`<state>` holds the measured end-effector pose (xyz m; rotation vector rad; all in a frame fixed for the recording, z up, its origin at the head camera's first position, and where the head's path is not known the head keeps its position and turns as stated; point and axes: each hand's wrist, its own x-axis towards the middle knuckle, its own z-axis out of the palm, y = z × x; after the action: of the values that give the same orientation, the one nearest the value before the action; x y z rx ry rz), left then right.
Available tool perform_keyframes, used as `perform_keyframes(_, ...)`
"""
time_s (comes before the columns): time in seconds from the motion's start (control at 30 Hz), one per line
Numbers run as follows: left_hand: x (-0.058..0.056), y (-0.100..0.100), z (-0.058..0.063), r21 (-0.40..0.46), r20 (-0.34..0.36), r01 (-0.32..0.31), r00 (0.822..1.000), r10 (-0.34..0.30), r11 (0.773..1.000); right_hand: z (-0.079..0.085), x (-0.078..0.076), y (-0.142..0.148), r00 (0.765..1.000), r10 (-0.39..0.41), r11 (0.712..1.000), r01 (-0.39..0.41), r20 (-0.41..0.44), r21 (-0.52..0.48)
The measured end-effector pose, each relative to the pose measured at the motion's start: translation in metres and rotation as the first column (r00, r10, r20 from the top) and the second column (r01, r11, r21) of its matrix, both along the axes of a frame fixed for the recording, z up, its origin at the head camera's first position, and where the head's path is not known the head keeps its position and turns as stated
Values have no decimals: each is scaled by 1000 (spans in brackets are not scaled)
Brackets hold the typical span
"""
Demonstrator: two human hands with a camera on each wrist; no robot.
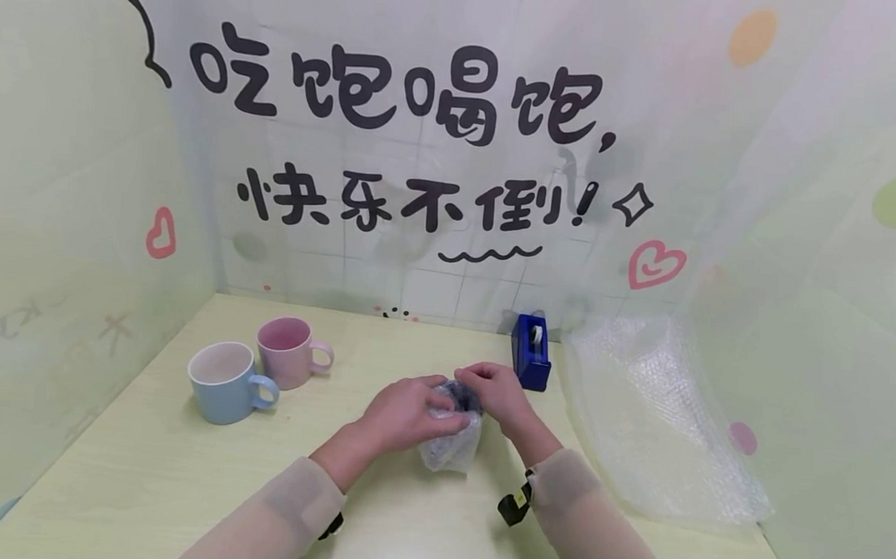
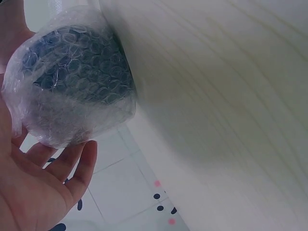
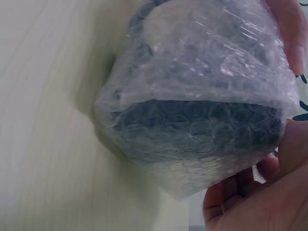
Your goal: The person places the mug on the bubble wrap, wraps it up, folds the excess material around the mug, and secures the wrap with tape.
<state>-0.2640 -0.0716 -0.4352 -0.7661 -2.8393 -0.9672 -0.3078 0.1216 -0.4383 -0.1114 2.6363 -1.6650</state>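
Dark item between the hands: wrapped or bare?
Wrapped, at least where seen: both wrist views show bubble wrap over the dark item. Taped shut or not: cannot tell.

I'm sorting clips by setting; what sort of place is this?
Perhaps a small staged packing booth: printed sheeting encloses the table on three sides, a blue tape dispenser stands toward the back, and loose bubble wrap lies on the right.
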Motion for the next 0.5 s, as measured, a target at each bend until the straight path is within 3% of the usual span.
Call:
perform_keyframes(0.13,0,0,1,4,-10,1,1000,-1,1000,2,-4,3,998,22,999,-19,-56,47)
perform_keyframes(0.27,-1,0,0,14,0,3,1000,-3,1000,5,-8,7,979,123,974,-87,-163,209)
perform_keyframes(0.5,-1,0,-2,29,-2,16,1000,-16,999,6,-8,16,963,236,914,-176,-127,365)
